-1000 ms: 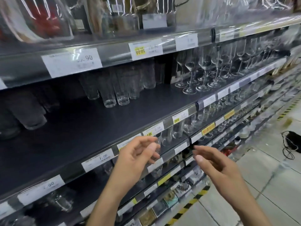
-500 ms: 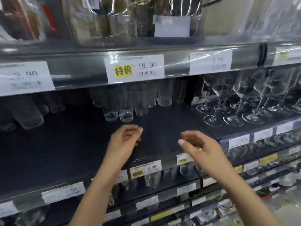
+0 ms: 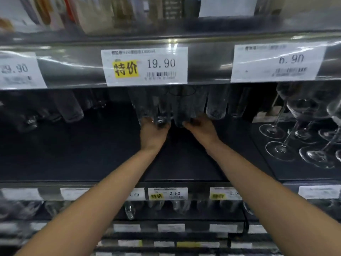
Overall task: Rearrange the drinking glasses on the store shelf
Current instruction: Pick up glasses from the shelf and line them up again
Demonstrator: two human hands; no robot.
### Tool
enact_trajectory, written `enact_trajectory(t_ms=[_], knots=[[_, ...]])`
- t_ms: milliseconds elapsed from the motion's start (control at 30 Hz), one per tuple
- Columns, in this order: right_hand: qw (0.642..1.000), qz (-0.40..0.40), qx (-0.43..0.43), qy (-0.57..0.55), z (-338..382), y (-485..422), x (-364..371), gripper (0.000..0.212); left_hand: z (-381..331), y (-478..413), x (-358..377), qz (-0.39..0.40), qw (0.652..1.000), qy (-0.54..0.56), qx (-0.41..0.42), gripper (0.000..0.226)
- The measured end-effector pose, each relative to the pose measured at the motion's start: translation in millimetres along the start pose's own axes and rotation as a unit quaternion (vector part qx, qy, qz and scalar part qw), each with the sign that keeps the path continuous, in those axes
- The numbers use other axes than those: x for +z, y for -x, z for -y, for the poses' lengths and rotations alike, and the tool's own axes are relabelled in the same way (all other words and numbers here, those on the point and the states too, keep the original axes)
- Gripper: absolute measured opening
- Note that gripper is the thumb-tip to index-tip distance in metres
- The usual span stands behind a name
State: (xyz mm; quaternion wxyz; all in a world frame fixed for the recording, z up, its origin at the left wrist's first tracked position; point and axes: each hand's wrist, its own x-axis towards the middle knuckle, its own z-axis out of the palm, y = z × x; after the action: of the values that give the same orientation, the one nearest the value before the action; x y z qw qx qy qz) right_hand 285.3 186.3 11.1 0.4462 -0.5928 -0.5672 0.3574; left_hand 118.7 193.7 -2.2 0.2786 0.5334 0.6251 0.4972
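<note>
- The drinking glasses (image 3: 181, 108), a tight cluster of clear straight-sided tumblers, stand at the back of the dark middle shelf (image 3: 92, 156), right under the yellow-marked 19.90 price tag (image 3: 145, 66).
- The left hand (image 3: 154, 133) reaches deep into the shelf, and its fingers meet the feet of the front tumblers on the left of the cluster.
- The right hand (image 3: 203, 129) lies just beside it, its fingers at the foot of the middle tumbler.
- Both hands have their fingers bent toward the glass. It is dark and blurred there, so I cannot tell whether either hand grips a tumbler or only touches it.
- Both bare forearms stretch over the shelf's front edge, and the shelf between them is bare.
- More tumblers (image 3: 72, 109) stand at the back on the left, well apart from the cluster.
- Stemmed wine glasses (image 3: 287, 137) crowd the right end of the same shelf.
- On the rail above, a 29.90 tag (image 3: 18, 71) sits to the left and a 6.90 tag (image 3: 276, 61) to the right.
- Boxed goods (image 3: 129, 13) line the top shelf, but they are too blurred to name.
- The middle shelf's front rail carries a 2.50 tag (image 3: 168, 194).
- Small glasses (image 3: 129, 209) stand on the shelf below.
</note>
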Motion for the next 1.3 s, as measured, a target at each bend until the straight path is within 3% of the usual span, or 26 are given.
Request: enact_trajectory(t_ms=[100, 467, 567, 700, 800, 967, 1133, 1300], knots=[[0.999, -0.003, -0.028, 0.018, -5.1, -16.0, 13.8, 0.053, 3.5, 2.2, 8.9, -0.025, 0.999, -0.038, 0.008, 0.058], [0.998, -0.018, -0.054, 0.023, -11.2, -28.5, 11.7, 0.067, -6.1, 2.2, 14.4, -0.074, 0.995, -0.070, 0.019, 0.054], [0.998, -0.002, -0.056, 0.001, -15.2, -20.1, 1.2, 0.075, -6.0, 6.5, 8.8, -0.031, 0.998, -0.056, 0.018, 0.053], [0.997, 0.005, -0.069, -0.016, -22.4, -5.6, -20.6, 0.055, -4.2, 13.3, -6.9, 0.058, 0.997, -0.050, 0.009, 0.053], [0.997, 0.043, -0.053, -0.023, -25.1, 2.5, -41.2, 0.055, -4.2, 19.6, -12.6, 0.110, 0.993, -0.037, 0.012, 0.062], [0.994, 0.102, -0.019, -0.044, -26.6, 14.9, -69.3, 0.050, -22.8, 32.4, -1.3, 0.122, 0.992, 0.032, 0.006, 0.080], [0.989, 0.130, -0.003, -0.073, -33.5, 28.8, -83.8, 0.058, -32.1, 43.8, 14.9, 0.060, 0.992, 0.109, -0.013, 0.058], [0.970, 0.154, -0.014, -0.189, -19.0, 59.8, -98.2, 0.059, -46.6, 76.3, 4.1, 0.027, 0.992, 0.119, 0.031, 0.034]])
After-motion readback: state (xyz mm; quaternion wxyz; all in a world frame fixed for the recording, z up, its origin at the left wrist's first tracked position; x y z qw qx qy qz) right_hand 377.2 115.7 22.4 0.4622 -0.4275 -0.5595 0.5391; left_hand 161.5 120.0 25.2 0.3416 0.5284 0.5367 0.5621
